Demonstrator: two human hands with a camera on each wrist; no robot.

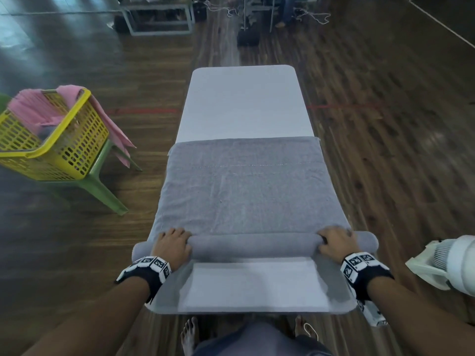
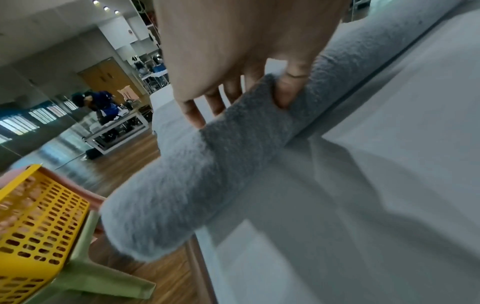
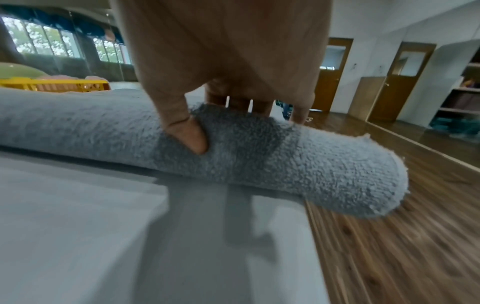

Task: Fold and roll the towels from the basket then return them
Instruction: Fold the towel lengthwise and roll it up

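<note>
A long white table (image 1: pixel 244 98) runs away from the person over a dark wood-plank floor (image 1: pixel 385 124), with a red line on the boards at about 9 and 3 o'clock of the tabletop. At roughly 10 o'clock from the person a yellow basket (image 1: pixel 64 140) sits tilted on a green stool (image 1: pixel 102 181), a pink towel (image 1: pixel 33 109) draped over its rim. A white fan (image 1: pixel 449 263) stands at 3 o'clock, just off the table's near corner; a metal-framed bench (image 1: pixel 159 19) and cables lie far off at 12 o'clock. The wrist views show windows, wooden doors and shelving around the room. The grey towel (image 1: pixel 244 183) lies flat across the table's near half, its near end wound into a roll that spans the width and overhangs both long edges. The left hand (image 1: pixel 172 245) grips the roll near its 9 o'clock end, fingers curled over the top and thumb (image 2: pixel 285 96) pressed into the near side. The right hand (image 1: pixel 336 242) grips the 3 o'clock end likewise, its thumb (image 3: pixel 189 135) dug into the pile.
</note>
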